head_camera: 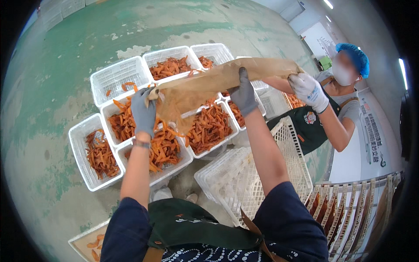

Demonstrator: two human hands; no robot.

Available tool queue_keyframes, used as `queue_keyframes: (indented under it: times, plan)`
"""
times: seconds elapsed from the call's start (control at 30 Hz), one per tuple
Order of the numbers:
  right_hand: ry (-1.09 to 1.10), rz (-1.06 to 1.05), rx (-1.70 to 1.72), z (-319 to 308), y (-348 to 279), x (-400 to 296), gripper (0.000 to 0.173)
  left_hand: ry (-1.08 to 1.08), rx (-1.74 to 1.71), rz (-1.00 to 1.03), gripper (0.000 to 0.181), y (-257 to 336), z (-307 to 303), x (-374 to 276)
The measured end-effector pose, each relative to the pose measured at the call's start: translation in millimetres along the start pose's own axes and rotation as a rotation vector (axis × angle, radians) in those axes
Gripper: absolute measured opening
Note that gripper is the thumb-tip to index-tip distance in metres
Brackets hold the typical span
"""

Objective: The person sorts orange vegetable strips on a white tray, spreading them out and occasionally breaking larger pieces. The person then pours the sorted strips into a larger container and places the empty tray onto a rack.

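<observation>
My left hand (pixel 144 113), in a grey glove, grips the near-left end of a long brown translucent sheet (pixel 209 77). My right hand (pixel 244 93), in a dark grey glove, holds the sheet's lower edge, thumb up against its face. The sheet stretches slantwise over white plastic baskets, and a co-worker's white-gloved hand (pixel 307 90) holds its far right end. Orange dried strips (pixel 211 129), which look like sweet potato, fill the basket under the sheet. More strips (pixel 163 149) lie in the basket below my left hand, some against the sheet's hanging part.
Other baskets of strips stand around, including a left one (pixel 96 185) and a nearly bare one (pixel 118 70). Stacked white lattice trays (pixel 235 177) stand before me. Upright racked trays (pixel 347 203) are at lower right. A masked co-worker (pixel 348 108) stands at right.
</observation>
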State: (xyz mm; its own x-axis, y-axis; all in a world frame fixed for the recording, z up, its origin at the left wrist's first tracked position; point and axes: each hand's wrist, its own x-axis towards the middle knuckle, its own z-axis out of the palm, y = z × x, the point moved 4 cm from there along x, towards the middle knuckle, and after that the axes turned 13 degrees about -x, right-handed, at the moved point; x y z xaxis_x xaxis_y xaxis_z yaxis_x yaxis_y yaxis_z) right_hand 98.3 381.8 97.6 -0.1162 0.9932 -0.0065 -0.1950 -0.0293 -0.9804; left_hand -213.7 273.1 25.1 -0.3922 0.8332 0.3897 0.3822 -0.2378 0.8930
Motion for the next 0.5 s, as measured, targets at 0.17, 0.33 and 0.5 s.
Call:
queue_keyframes:
  times: [0.17, 0.33, 0.5]
  plan:
    - [-0.085, -0.051, 0.076, 8.2, -21.9, -9.3, 0.052, 0.133, 0.032, 0.186, 0.023, 7.6, -6.9, 11.3]
    - [0.153, 0.205, 0.374, -36.8, 18.0, 0.9, 0.045, -0.285, 0.072, -0.321, 0.024, -17.7, 30.7, 11.7]
    - [-0.058, -0.026, 0.391, -8.8, -31.7, -43.5, 0.044, 0.088, -0.051, 0.185, 0.026, 49.6, -1.9, -9.3]
